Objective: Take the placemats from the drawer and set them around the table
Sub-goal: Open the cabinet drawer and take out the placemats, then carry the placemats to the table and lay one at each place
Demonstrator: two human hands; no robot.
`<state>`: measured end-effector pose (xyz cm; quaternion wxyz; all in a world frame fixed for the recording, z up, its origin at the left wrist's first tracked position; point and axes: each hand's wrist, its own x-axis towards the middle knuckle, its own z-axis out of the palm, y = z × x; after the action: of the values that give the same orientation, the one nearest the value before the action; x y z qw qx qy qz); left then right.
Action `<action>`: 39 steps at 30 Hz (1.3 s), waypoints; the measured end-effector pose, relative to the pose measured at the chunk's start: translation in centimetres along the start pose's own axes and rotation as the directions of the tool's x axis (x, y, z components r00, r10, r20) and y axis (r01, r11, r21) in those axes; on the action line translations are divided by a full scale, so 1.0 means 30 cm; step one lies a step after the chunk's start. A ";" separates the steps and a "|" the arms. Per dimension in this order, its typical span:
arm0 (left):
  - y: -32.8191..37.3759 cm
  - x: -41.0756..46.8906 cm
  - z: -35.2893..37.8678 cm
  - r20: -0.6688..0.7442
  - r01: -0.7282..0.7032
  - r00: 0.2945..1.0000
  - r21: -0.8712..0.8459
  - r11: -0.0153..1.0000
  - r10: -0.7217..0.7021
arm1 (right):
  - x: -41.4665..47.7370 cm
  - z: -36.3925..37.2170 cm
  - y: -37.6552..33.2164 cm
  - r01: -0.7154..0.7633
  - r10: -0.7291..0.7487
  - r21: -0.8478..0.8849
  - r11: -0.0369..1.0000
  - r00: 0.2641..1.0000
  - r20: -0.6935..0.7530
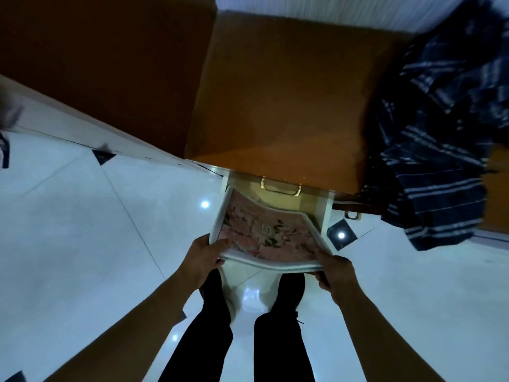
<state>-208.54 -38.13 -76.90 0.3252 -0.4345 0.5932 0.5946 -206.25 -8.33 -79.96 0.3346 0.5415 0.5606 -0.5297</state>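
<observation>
A stack of placemats [264, 232], pink with a floral print and white edges, hangs bent over the open drawer [326, 208] of a wooden cabinet. My left hand [205, 255] grips the stack's near left corner, thumb on top. My right hand [336, 274] grips the near right corner. The stack's far end dips toward the drawer, below a brass handle [281, 186].
The orange-brown cabinet top [281, 92] fills the middle. A dark blue striped cloth [446, 139] drapes over its right side. Glossy white floor tiles [82, 230] with dark diamond insets lie below. My legs in dark trousers [209, 326] stand close to the drawer.
</observation>
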 end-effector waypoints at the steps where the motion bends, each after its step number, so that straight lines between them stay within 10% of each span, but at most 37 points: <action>1: 0.001 -0.031 -0.019 -0.002 -0.013 1.000 0.054 0.998 0.013 | -0.035 -0.014 -0.009 0.050 -0.049 -0.036 0.998 0.999 0.017; 21: -0.007 -1.336 -0.471 -0.167 -0.286 0.941 0.078 0.955 0.295 | -1.301 -0.085 -0.128 0.634 -0.492 -0.454 0.626 0.773 0.400; 30: -0.484 -1.901 -1.021 -0.590 -0.436 0.740 -0.056 0.898 0.322 | -1.857 0.391 0.253 0.893 -0.529 -0.393 0.220 0.448 0.721; 39: -1.022 -2.413 -1.418 -0.894 -0.603 0.442 -0.238 0.761 0.070 | -2.334 1.005 0.720 0.989 -0.179 -0.137 -0.059 0.124 0.976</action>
<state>-145.56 -68.24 -21.08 -0.2704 -0.6026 0.5620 0.4980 -178.19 -58.03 -25.02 0.4055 -0.3752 0.7281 -0.4058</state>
